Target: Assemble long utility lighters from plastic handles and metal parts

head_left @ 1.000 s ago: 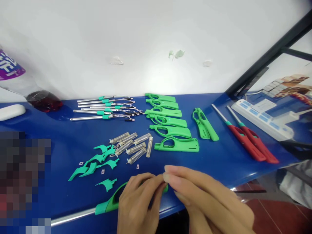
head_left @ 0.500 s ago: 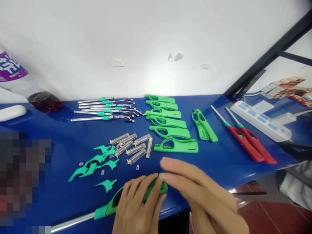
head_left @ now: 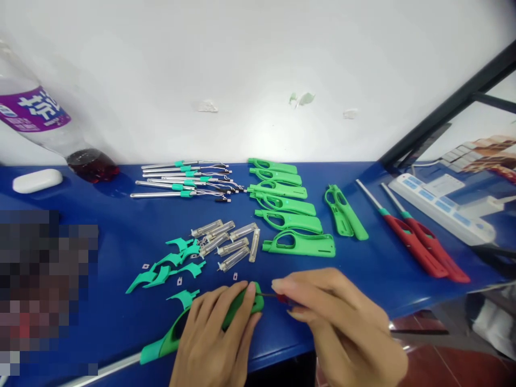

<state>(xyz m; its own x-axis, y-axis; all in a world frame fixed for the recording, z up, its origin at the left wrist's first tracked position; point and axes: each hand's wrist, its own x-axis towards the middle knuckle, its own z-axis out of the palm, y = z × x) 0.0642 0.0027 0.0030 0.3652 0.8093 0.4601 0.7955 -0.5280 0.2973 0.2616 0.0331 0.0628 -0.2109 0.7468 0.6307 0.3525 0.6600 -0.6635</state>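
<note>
My left hand (head_left: 217, 336) presses down on a green lighter (head_left: 171, 336) lying at the table's front edge, its metal tube pointing to the lower left. My right hand (head_left: 342, 322) pinches a small screwdriver with a red handle (head_left: 282, 298); its thin shaft reaches the lighter's right end beside my left fingertips. Beyond my hands lie teal triggers (head_left: 161, 274), clear fuel tanks (head_left: 234, 258), several green handle shells (head_left: 300, 243) and a row of metal tubes with wires (head_left: 161, 194). Tiny pale clips (head_left: 235, 276) are scattered near the tanks.
Two red lighters (head_left: 415, 244) and a white power strip (head_left: 443, 207) lie at the right on the blue table (head_left: 100, 231). At the left are a tilted drink bottle (head_left: 36, 110) and a white oval case (head_left: 37, 181). A black frame (head_left: 447, 113) stands at the right.
The screwdriver now shows in my right hand, its shaft against the lighter's end. My left hand and the lighter have shifted slightly left. The view has turned a little left.
</note>
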